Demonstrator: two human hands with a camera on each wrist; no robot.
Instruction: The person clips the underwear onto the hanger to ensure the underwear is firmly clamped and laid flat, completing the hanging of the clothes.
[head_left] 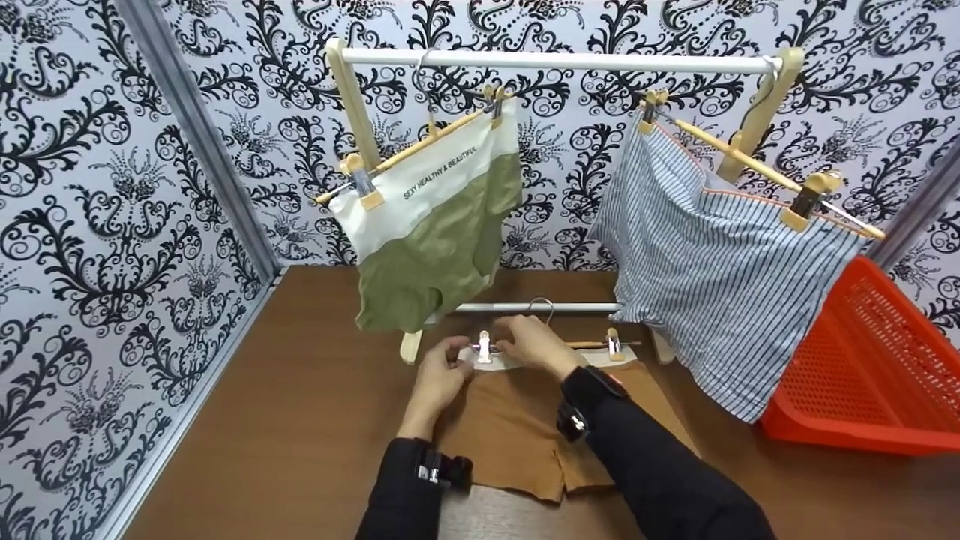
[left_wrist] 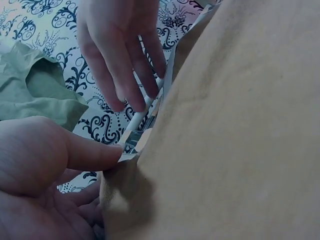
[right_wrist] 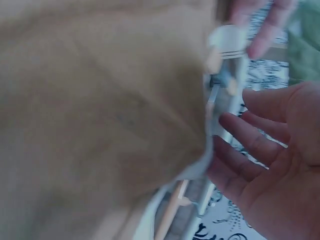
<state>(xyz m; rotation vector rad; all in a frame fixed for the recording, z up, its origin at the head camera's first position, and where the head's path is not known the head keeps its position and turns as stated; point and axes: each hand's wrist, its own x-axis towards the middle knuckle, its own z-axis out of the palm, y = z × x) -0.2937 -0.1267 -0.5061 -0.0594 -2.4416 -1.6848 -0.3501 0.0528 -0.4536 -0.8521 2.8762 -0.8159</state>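
Note:
Brown shorts (head_left: 517, 420) with a white waistband lie on the table below the rack. A clip hanger (head_left: 585, 345) runs along their waistband, with a left clip (head_left: 484, 346) and a right clip (head_left: 615, 343) on it. At the waistband's left corner, my left hand (head_left: 442, 379) pinches the cloth; the left wrist view shows the thumb on top and the other fingers beneath. My right hand (right_wrist: 285, 155) is just right of the left clip, its fingers loosely bent and holding nothing. In the left wrist view the shorts' cloth (left_wrist: 230, 120) covers much of the hanger.
Above stands a rack with a white rail (head_left: 562, 58). Green-and-white shorts (head_left: 442, 247) hang from it on the left, and a striped garment (head_left: 720, 262) on the right. A red basket (head_left: 847, 382) sits at the right. Patterned walls (head_left: 97, 210) enclose the brown table (head_left: 300, 420).

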